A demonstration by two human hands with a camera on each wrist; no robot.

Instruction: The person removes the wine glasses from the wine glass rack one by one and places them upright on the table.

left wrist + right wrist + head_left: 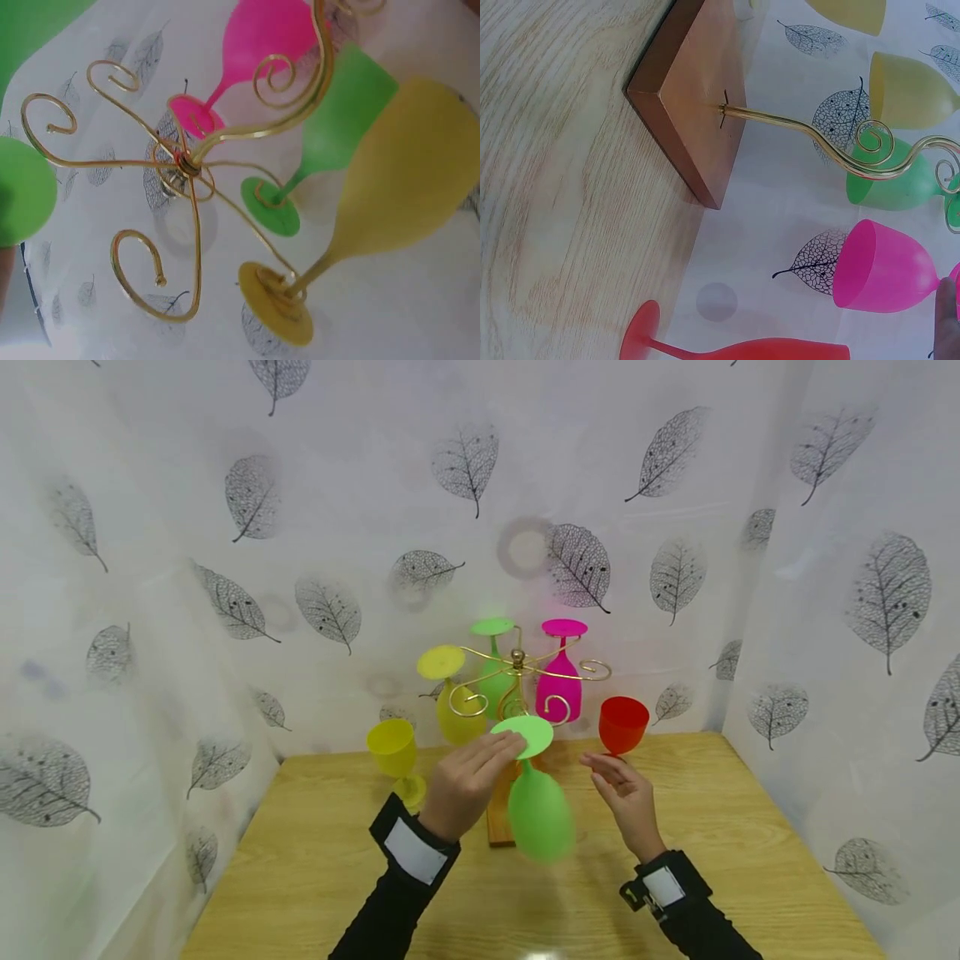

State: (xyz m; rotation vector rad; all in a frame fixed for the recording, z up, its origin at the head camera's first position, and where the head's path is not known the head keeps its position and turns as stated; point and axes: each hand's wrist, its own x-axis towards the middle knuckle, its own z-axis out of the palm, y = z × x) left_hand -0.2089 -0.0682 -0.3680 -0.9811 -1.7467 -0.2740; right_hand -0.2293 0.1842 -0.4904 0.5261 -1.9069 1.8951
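Before the wire rack (517, 657), the left hand (467, 782) pinches an upside-down green glass (539, 815) by its foot (536, 735); the right hand (626, 800), fingers loosely parted, appears to hold nothing. Hanging seems underway; the next move likely calls for steering the glass into a bare curl (115, 259).

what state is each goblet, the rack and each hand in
held green goblet, upside down
hung green goblet, upside down
hung yellow goblet, upside down
hung pink goblet, upside down
standing yellow goblet, upright
red goblet, upright
rack, standing, three goblets hung
left hand, gripping the held green goblet
right hand, holding nothing visible
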